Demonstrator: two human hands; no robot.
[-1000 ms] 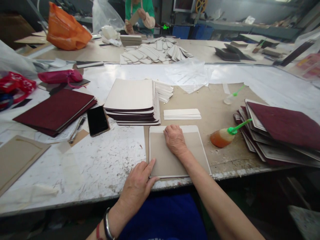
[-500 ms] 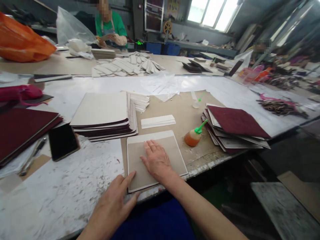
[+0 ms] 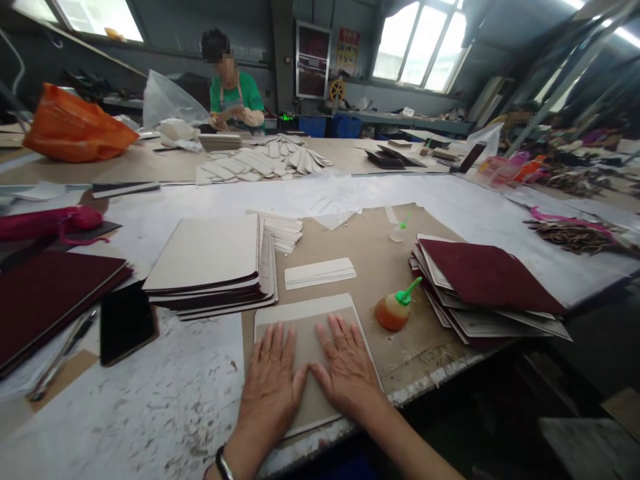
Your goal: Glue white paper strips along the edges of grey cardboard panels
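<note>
Pressing the left hand (image 3: 270, 383) and the right hand (image 3: 350, 367) flat on a beige board (image 3: 314, 408) lying at the front edge of the worktop (image 3: 190, 380). Spreading the grip of each hand out flat, fingers slightly apart and thumbs almost meeting, clamped on nothing. Having a phone (image 3: 126, 325) lying to the left. Seeing just right of the board a squeeze bottle (image 3: 403, 308) with a green nozzle (image 3: 410, 291), holding amber liquid (image 3: 390, 317) low down. Having a maroon-topped stack (image 3: 495, 277) beyond that bottle, white strips (image 3: 320, 274) lying past the board, and a pile of pale boards (image 3: 210, 257) rising beyond the phone. Noticing farther back a small clear bottle (image 3: 397, 234), too small for telling its contents, and at far left a magenta pouch (image 3: 50, 223), hiding its contents. Looking across to a heap of pale pieces (image 3: 260, 161), a slumped orange bag (image 3: 77, 127) concealing its insides, and a clear plastic bag (image 3: 173, 100). Facing a person in green (image 3: 253, 97) behind these, with two blue bins (image 3: 346, 125) farther back, too distant for reading inside.
</note>
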